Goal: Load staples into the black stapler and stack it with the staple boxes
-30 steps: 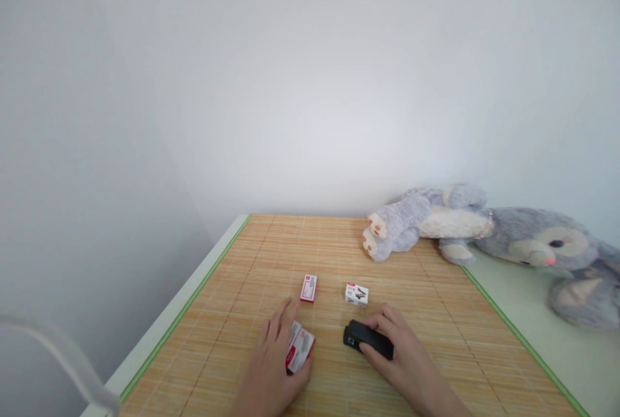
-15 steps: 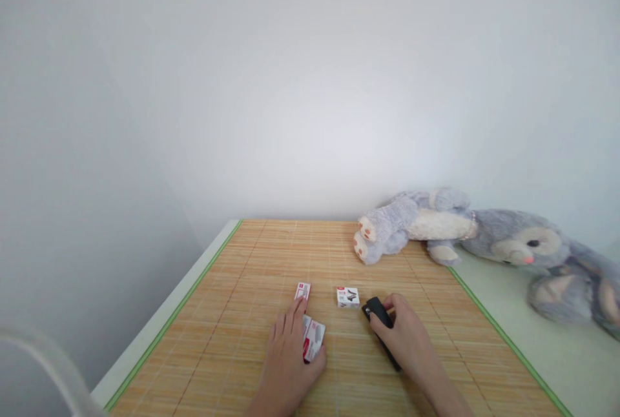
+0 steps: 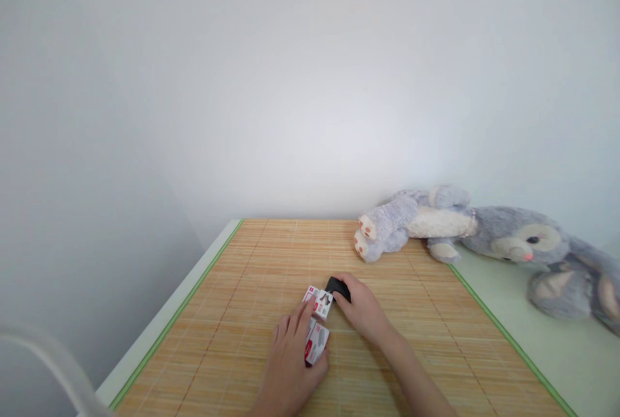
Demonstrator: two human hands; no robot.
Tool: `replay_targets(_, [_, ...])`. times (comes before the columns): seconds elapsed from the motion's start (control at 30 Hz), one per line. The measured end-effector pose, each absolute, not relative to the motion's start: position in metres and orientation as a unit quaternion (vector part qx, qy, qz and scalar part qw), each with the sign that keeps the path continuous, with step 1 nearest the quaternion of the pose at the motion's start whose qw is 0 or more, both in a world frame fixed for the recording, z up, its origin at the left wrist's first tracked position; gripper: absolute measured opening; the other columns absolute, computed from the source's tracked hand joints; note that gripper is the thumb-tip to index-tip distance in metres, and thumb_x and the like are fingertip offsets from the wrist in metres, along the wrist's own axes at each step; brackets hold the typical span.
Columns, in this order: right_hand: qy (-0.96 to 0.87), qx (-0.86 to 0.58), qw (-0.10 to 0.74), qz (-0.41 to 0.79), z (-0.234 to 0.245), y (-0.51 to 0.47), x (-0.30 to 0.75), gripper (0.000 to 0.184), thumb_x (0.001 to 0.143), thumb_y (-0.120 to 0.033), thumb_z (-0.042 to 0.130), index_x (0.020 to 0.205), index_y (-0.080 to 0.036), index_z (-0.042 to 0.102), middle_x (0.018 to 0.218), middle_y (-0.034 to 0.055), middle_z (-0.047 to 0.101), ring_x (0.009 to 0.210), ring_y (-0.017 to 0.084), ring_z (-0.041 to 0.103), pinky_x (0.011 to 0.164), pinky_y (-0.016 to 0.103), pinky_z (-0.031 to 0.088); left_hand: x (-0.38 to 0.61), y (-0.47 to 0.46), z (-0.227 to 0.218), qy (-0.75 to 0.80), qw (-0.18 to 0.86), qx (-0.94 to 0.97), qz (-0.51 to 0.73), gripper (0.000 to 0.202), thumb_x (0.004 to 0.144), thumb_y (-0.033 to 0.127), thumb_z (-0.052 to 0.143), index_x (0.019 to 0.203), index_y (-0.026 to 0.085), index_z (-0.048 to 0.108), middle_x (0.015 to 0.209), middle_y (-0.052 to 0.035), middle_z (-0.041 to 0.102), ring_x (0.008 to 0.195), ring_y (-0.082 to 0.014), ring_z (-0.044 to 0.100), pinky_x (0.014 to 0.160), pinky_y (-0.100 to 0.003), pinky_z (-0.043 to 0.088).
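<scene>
My left hand [image 3: 289,359] lies on a red and white box [image 3: 317,343] on the bamboo mat [image 3: 232,333], thumb against its near side and fingers stretched forward. The fingertips touch another small white box [image 3: 322,304] just beyond it. My right hand [image 3: 362,308] is wrapped over a black stapler [image 3: 338,286], whose front end shows past the fingers and sits against that small white box. A third small box [image 3: 310,292] peeks out to the left of the fingertips. All these things are bunched together in the middle of the mat.
A grey plush rabbit [image 3: 484,236] lies along the back right, its feet [image 3: 368,236] over the mat's far edge. The mat has green edging and sits on a pale table [image 3: 547,333]. White walls stand behind and to the left. A blurred pale curved thing [image 3: 43,359] crosses the bottom left corner.
My right hand carried the black stapler forward and left, up against the small boxes. My left hand slid its box forward. The small boxes, once spread apart, are now bunched together.
</scene>
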State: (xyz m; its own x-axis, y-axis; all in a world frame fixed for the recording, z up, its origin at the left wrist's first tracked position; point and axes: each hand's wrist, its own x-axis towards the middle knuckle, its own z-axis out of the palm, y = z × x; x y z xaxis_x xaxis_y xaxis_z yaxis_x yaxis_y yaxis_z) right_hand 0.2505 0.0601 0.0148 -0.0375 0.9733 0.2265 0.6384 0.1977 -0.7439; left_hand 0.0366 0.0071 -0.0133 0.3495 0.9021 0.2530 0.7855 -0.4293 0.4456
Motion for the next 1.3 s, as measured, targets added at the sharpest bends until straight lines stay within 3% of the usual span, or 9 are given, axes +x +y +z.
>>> replay_targets(0.17, [-0.656,-0.601,0.391,0.238,0.013,0.050,0.231,0.034,0.089,-0.022,0.056,0.121,-0.019,0.066,0.119,0.0105,0.070,0.113,0.025,0.064,0.104,0.039,0.047,0.036,0.004,-0.016,0.527,0.090,0.813,0.231,0.080,0.085,0.026,0.061,0.159,0.039,0.032,0.160,-0.0025,0.044,0.133,-0.0305,0.049,0.109,-0.046,0.042])
replay_targets(0.43, [-0.646,-0.571,0.396,0.315,0.011,0.006,0.208,0.030,0.086,-0.025,0.060,0.114,-0.022,0.069,0.109,0.0081,0.069,0.101,0.026,0.066,0.093,0.040,0.056,0.020,0.000,-0.026,0.596,0.036,0.762,0.252,0.072,0.092,0.029,0.056,0.159,0.041,0.030,0.159,-0.0024,0.044,0.130,-0.0288,0.050,0.108,-0.048,0.042])
replay_targets(0.57, [-0.625,-0.485,0.436,0.430,0.009,-0.008,0.185,0.067,0.073,-0.010,0.061,0.138,-0.024,0.056,0.131,0.0087,0.063,0.117,0.025,0.065,0.103,0.040,0.054,0.006,0.002,-0.027,0.623,0.020,0.742,0.248,0.066,0.095,0.035,0.055,0.157,0.039,0.035,0.156,-0.0042,0.047,0.126,-0.0292,0.051,0.105,-0.048,0.043])
replay_targets(0.63, [-0.639,-0.460,0.432,0.440,0.003,-0.010,0.176,0.087,0.067,-0.005,0.060,0.151,-0.024,0.044,0.147,0.0095,0.054,0.134,0.026,0.056,0.115,0.044,0.046,-0.002,0.004,-0.027,0.634,0.010,0.733,0.245,0.063,0.097,0.036,0.053,0.157,0.037,0.036,0.155,-0.0053,0.047,0.124,-0.0289,0.052,0.104,-0.047,0.043])
replay_targets(0.7, [-0.674,-0.456,0.412,0.411,-0.007,-0.009,0.169,0.096,0.067,-0.004,0.060,0.157,-0.026,0.034,0.158,0.0082,0.045,0.146,0.027,0.042,0.124,0.049,0.033,-0.010,0.008,-0.028,0.641,0.001,0.729,0.240,0.061,0.099,0.036,0.051,0.158,0.036,0.035,0.155,-0.0060,0.048,0.123,-0.0285,0.053,0.104,-0.047,0.043])
replay_targets(0.77, [-0.699,-0.466,0.395,0.372,-0.018,-0.005,0.163,0.094,0.071,-0.005,0.059,0.159,-0.026,0.033,0.159,0.0076,0.045,0.148,0.028,0.040,0.126,0.052,0.028,-0.019,0.012,-0.028,0.646,-0.010,0.727,0.234,0.058,0.101,0.037,0.047,0.158,0.036,0.034,0.154,-0.0060,0.048,0.122,-0.0278,0.053,0.105,-0.047,0.042])
replay_targets(1.13, [-0.704,-0.542,0.352,0.294,-0.020,0.016,0.118,0.086,0.078,-0.020,0.072,0.158,-0.029,0.039,0.135,0.0090,0.064,0.125,0.033,0.057,0.111,0.047,0.045,-0.061,0.045,-0.029,0.634,-0.079,0.741,0.209,0.052,0.106,0.030,0.033,0.158,0.036,0.035,0.151,-0.0067,0.053,0.114,-0.0243,0.055,0.101,-0.042,0.044])
replay_targets(1.3, [-0.738,-0.539,0.331,0.233,-0.014,0.020,0.112,0.075,0.088,-0.020,0.061,0.159,-0.027,0.037,0.137,0.0100,0.063,0.127,0.031,0.055,0.113,0.048,0.042,-0.073,0.062,-0.037,0.631,-0.090,0.742,0.208,0.051,0.107,0.032,0.033,0.157,0.037,0.035,0.151,-0.0059,0.052,0.114,-0.0245,0.055,0.102,-0.042,0.044])
